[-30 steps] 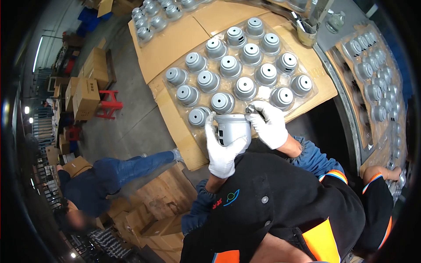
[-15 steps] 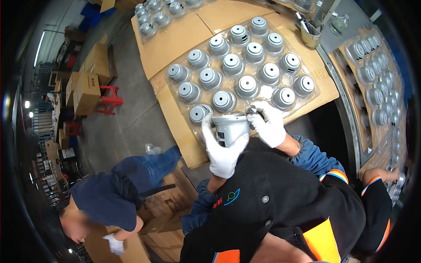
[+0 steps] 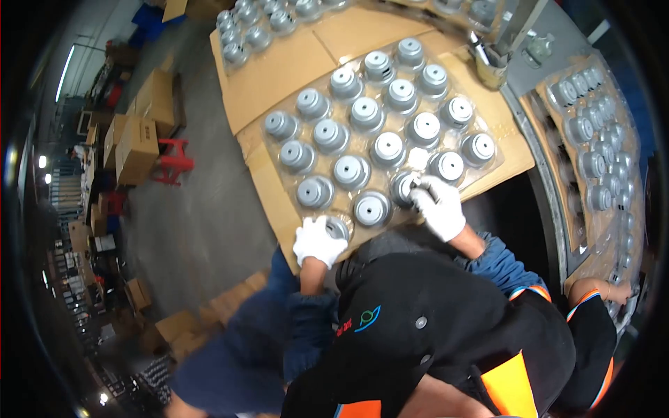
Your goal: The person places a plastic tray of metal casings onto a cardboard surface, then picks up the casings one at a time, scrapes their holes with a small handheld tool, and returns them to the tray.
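Note:
Rows of grey stepped metal cups (image 3: 367,113) stand in a clear plastic tray (image 3: 282,188) on cardboard. My left hand (image 3: 318,242), in a white glove, is closed round a grey cup (image 3: 337,228) at the tray's near left corner; the palm covers part of it. My gloved right hand (image 3: 437,206) is at the near right side, its fingertips pinched beside another grey cup (image 3: 402,188). A small dark piece seems to show at those fingertips, too blurred to make out. Between the hands stands one more grey cup (image 3: 372,208).
A pen holder (image 3: 490,68) stands at the cardboard's back right. More trays of cups lie at the right (image 3: 598,164) and back left (image 3: 256,36). A co-worker in dark blue (image 3: 237,359) is close on the left; another person's hand (image 3: 619,292) is at far right. A red stool (image 3: 173,161) stands on the floor.
My left hand has moved down and left to the tray corner, and the large cup is no longer held up between my hands. My right hand has shifted slightly. The co-worker has come closer.

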Demonstrator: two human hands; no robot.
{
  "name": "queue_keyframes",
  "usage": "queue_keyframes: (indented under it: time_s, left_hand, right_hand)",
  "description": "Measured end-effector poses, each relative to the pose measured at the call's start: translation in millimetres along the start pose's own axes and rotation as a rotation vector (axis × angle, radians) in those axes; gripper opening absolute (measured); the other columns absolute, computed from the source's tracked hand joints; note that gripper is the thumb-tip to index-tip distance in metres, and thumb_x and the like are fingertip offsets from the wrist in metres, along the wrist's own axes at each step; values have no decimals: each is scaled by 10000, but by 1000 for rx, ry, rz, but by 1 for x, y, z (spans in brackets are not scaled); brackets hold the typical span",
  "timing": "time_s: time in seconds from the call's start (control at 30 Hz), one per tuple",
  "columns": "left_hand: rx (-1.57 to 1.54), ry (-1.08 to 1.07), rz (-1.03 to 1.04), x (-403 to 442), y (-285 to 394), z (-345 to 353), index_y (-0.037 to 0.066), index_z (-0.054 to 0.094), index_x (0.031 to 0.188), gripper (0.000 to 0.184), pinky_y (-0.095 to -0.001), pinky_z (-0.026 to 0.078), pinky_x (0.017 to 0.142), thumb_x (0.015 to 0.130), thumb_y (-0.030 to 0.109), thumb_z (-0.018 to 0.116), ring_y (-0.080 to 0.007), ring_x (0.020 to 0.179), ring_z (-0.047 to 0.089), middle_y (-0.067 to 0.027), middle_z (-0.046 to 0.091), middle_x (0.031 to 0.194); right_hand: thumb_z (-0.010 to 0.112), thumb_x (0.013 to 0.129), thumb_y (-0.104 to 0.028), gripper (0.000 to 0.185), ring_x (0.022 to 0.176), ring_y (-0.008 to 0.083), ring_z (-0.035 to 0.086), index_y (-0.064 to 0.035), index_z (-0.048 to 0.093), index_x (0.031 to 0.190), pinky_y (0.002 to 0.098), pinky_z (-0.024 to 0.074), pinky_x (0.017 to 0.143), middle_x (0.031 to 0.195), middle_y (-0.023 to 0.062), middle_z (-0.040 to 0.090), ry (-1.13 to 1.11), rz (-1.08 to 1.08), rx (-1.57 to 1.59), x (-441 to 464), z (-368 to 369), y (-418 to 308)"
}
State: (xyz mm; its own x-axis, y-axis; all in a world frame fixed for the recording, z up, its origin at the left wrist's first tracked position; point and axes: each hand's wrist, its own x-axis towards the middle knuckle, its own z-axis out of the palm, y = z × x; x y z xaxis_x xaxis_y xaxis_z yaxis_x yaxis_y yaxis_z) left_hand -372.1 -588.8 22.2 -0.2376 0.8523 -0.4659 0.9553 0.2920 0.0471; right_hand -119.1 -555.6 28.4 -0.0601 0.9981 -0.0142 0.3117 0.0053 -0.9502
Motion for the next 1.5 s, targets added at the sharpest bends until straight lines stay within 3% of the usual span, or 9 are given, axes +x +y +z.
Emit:
queue_keyframes:
  time_s: [0.27, 0.6, 0.7, 0.8, 0.87, 1.0, 1.13, 1.33, 1.5]
  left_hand:
    - [23, -48, 137, 23, 10, 31, 156, 549, 1148, 547, -434, 462, 899, 651, 330, 696, -334, 1103, 469, -104, 468, 1216]
    - [-23, -32, 529, 30, 72, 29, 176, 476, 1255, 691, -456, 438, 912, 629, 334, 721, -354, 1107, 501, -129, 474, 1261]
    - [-84, -79, 441, 44, 76, 36, 160, 529, 1171, 598, -435, 453, 909, 624, 330, 703, -362, 1059, 530, -130, 488, 1226]
    - [-487, 219, 519, 40, 51, 36, 83, 530, 1147, 644, -406, 486, 841, 576, 242, 782, -311, 988, 571, -134, 572, 1050]
    - [-1335, -11, 432, 35, 41, 33, 45, 500, 1163, 640, -336, 504, 835, 595, 106, 787, -225, 963, 586, -99, 579, 1040]
    - [-1961, -24, 345, 2, 58, -8, 11, 408, 1277, 721, -348, 469, 912, 639, 16, 745, -230, 1084, 521, -123, 496, 1184]
    - [-1922, 82, 356, -13, 72, -15, 9, 392, 1303, 739, -354, 447, 936, 647, 12, 733, -247, 1109, 505, -137, 476, 1209]
    - [-945, 644, 553, -33, 76, -33, -13, 480, 1210, 730, -398, 442, 899, 574, 113, 817, -302, 1033, 515, -162, 436, 1144]
    - [-860, 766, 579, -35, 77, -32, -9, 505, 1174, 724, -424, 450, 849, 550, 160, 832, -336, 1011, 516, -181, 434, 1129]
  right_hand:
    - [641, 812, -138, 193, 744, 362, 617, -14, 610, 957, 377, 488, 655, 827, 197, 623, -15, -37, -54, -5, 5, 12]
    - [617, 827, -136, 229, 806, 284, 657, 18, 627, 996, 342, 508, 720, 924, 186, 654, -21, 179, 66, 0, -2, 3]
    - [609, 843, -128, 202, 590, 164, 608, 17, 624, 982, 289, 486, 572, 755, 133, 639, 68, 112, 77, -3, -3, 5]
    - [579, 868, -111, 149, 538, 96, 560, 13, 609, 945, 263, 457, 515, 645, 71, 593, 158, 112, 106, -3, -10, 2]
    - [558, 883, -100, 148, 548, 79, 544, 28, 590, 952, 248, 449, 521, 679, 46, 594, 163, 173, 237, -1, -8, 7]
    - [543, 898, -99, 153, 561, 76, 550, 23, 595, 975, 230, 444, 532, 727, 42, 607, 18, 170, 369, 2, 9, -5]
    - [557, 891, -99, 180, 589, 95, 579, 31, 581, 1014, 239, 460, 548, 794, 65, 608, -82, 121, 337, 3, 20, -19]
    - [539, 899, -122, 190, 664, 106, 574, 33, 571, 1004, 259, 469, 604, 797, 70, 603, -39, 120, 417, 8, 26, -15]
    - [494, 895, -91, 215, 731, 104, 565, 33, 571, 1052, 264, 468, 671, 816, 64, 607, -111, 71, 434, 11, 20, -26]
